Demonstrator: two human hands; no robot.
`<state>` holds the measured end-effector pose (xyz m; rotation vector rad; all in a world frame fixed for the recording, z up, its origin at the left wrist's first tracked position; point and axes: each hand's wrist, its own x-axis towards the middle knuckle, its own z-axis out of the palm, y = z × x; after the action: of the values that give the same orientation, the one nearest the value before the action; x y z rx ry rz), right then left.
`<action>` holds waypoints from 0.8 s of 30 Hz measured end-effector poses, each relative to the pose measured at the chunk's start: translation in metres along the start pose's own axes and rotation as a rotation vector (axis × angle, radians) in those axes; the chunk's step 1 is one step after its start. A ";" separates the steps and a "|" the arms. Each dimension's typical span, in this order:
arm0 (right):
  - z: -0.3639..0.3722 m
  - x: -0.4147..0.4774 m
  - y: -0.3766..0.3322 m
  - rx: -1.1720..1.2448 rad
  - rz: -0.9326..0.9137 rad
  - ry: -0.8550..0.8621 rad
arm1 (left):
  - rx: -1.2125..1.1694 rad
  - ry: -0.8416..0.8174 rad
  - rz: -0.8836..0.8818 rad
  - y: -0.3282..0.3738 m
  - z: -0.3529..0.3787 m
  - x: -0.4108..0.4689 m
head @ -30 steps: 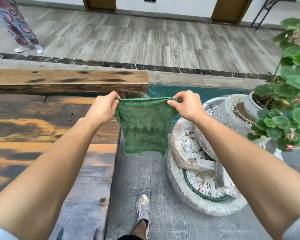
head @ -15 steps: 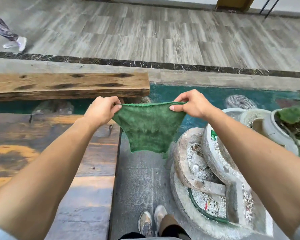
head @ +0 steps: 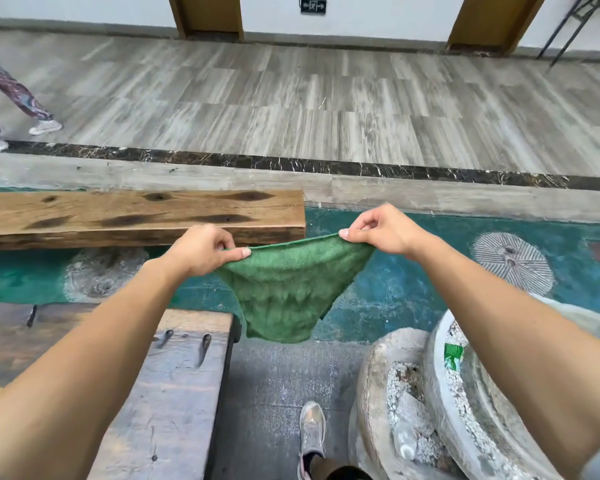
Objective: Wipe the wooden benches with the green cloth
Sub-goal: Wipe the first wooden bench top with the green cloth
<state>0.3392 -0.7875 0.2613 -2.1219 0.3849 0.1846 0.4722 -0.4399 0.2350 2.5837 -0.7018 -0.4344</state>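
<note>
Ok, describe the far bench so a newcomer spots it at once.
Start at the teal floor strip below the grey step. The far bench lies over it at left, beyond the green cloth. Unlike the dark near bench, it is a pale beam with black knots.

Fuzzy green cloth is hanging in mid-air, pinched by its two top corners, top edge sagging a bit. Pale knotty wooden bench sits beyond it on the left, and a dark weathered plank bench is nearer, lower left.
</note>
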 end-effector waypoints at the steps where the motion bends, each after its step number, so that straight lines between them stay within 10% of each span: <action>1: -0.009 0.013 -0.002 -0.002 -0.005 -0.023 | -0.011 -0.008 -0.007 0.001 -0.004 0.013; 24: -0.072 0.291 -0.016 -0.067 0.219 -0.074 | -0.170 -0.276 -0.054 -0.040 -0.037 0.297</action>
<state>0.6172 -0.8980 0.2327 -2.1289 0.5736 0.4064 0.7474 -0.5559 0.1935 2.4107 -0.6542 -0.8426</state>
